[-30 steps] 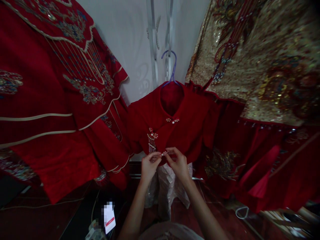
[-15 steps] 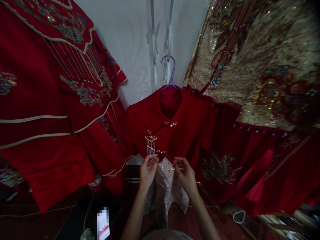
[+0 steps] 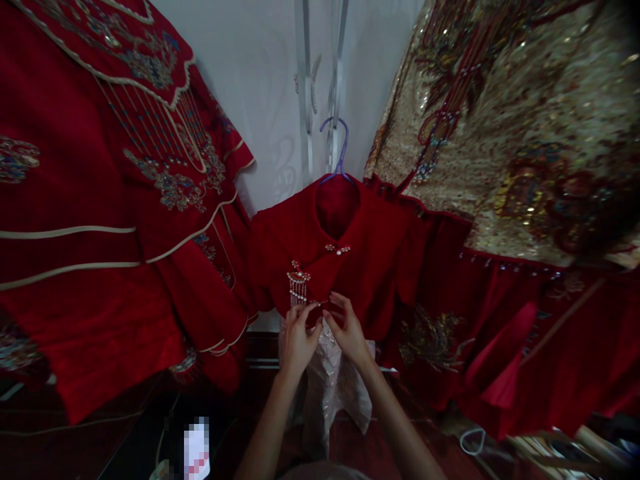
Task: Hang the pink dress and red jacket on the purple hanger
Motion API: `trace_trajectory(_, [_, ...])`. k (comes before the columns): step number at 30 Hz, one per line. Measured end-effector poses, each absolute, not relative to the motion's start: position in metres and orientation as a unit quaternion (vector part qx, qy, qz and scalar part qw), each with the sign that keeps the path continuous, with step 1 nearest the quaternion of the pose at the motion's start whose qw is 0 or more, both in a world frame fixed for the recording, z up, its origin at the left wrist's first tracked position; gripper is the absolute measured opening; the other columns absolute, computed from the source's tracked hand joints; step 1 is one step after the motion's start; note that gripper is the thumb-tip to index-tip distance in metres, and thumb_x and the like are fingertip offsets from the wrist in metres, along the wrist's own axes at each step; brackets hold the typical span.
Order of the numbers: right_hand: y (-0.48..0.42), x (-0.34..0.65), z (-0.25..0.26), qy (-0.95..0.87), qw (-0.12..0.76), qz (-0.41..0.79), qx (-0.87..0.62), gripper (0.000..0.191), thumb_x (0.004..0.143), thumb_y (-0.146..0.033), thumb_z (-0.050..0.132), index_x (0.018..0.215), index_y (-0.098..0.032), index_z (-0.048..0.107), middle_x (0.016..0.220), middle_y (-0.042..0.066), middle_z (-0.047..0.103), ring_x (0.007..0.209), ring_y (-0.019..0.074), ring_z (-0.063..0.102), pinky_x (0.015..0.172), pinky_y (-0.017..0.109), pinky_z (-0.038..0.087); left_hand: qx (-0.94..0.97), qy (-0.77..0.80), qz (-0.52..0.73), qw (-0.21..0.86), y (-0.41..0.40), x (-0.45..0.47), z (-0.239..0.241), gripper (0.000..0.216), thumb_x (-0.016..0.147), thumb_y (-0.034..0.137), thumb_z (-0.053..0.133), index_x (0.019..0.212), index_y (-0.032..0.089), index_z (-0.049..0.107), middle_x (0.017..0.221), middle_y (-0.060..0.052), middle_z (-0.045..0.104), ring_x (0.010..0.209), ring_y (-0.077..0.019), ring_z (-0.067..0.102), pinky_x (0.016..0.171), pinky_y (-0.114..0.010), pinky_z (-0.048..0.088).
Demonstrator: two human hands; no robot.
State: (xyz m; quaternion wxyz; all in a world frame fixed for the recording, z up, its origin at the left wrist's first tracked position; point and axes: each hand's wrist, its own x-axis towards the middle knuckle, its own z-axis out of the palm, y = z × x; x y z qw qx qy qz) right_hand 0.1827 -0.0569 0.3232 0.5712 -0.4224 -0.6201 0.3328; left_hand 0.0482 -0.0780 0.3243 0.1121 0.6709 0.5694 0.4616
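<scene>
A short-sleeved red top [image 3: 380, 267] hangs in the middle from a purple hanger [image 3: 341, 155]. Jewelled clasps and a brooch with beaded tassels [image 3: 298, 287] decorate its front. At the lower front edge, my left hand [image 3: 300, 340] is curled with thumb and fingers around the cloth by the lowest clasp [image 3: 320, 304]. My right hand [image 3: 349, 333] pinches the same edge from the other side, its fingertips almost meeting the left ones. Below the hem shows a pale, shiny skirt-like cloth [image 3: 325, 380], partly behind my wrists.
Red embroidered garments [image 3: 165, 267] with beaded fringes hang at the left. To the right are a gold sequined garment [image 3: 480, 147] and red pleated cloth [image 3: 500, 360]. Metal rack posts [image 3: 304, 87] stand behind. A blurred phone-like screen [image 3: 197, 450] glows at lower left.
My right hand has moved left and slightly up to the lowest clasp. Both hands are now close together at the red top's front edge. The view has shifted slightly.
</scene>
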Motion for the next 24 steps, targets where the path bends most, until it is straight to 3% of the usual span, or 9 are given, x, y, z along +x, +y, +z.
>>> trace_trajectory(8, [-0.049,0.176,0.318,-0.62,0.559,0.343,-0.431,0.03,0.082,-0.036,0.06,0.105,-0.02,0.05,0.097,0.007,0.061,0.088,0.0164,0.063,0.08,0.033,0.055,0.682,0.573,0.444,0.1,-0.082,0.043,0.335,0.021,0.081,0.02,0.056,0.102,0.024,0.061,0.102,-0.006,0.058,0.098,-0.0224,0.053,0.088,-0.038,0.044])
trace_trajectory(12, [-0.051,0.18,0.317,-0.618,0.564,0.348,-0.423,0.032,0.083,-0.039,0.059,0.108,-0.02,0.049,0.093,0.005,0.061,0.087,0.016,0.063,0.079,0.032,0.055,0.691,0.548,0.46,0.107,-0.082,0.04,0.337,0.018,0.084,0.023,0.055,0.1,0.023,0.062,0.104,-0.006,0.06,0.1,-0.0217,0.054,0.09,-0.037,0.043])
trace_trajectory(16, [-0.052,0.183,0.315,-0.604,0.565,0.371,-0.422,0.032,0.086,-0.042,0.056,0.109,-0.021,0.048,0.091,0.004,0.061,0.086,0.0155,0.063,0.079,0.032,0.055,0.703,0.52,0.464,0.144,-0.081,0.039,0.339,0.021,0.083,0.022,0.057,0.103,0.024,0.063,0.103,-0.004,0.064,0.096,-0.0204,0.056,0.085,-0.034,0.045])
trace_trajectory(24, [-0.057,0.186,0.326,-0.579,0.551,0.458,-0.389,0.035,0.079,-0.048,0.061,0.101,-0.022,0.052,0.082,0.0,0.062,0.075,0.0139,0.064,0.068,0.028,0.056,0.652,0.493,0.509,0.272,-0.083,0.034,0.344,0.014,0.082,0.032,0.061,0.087,0.019,0.065,0.083,-0.003,0.066,0.075,-0.0146,0.059,0.068,-0.024,0.045])
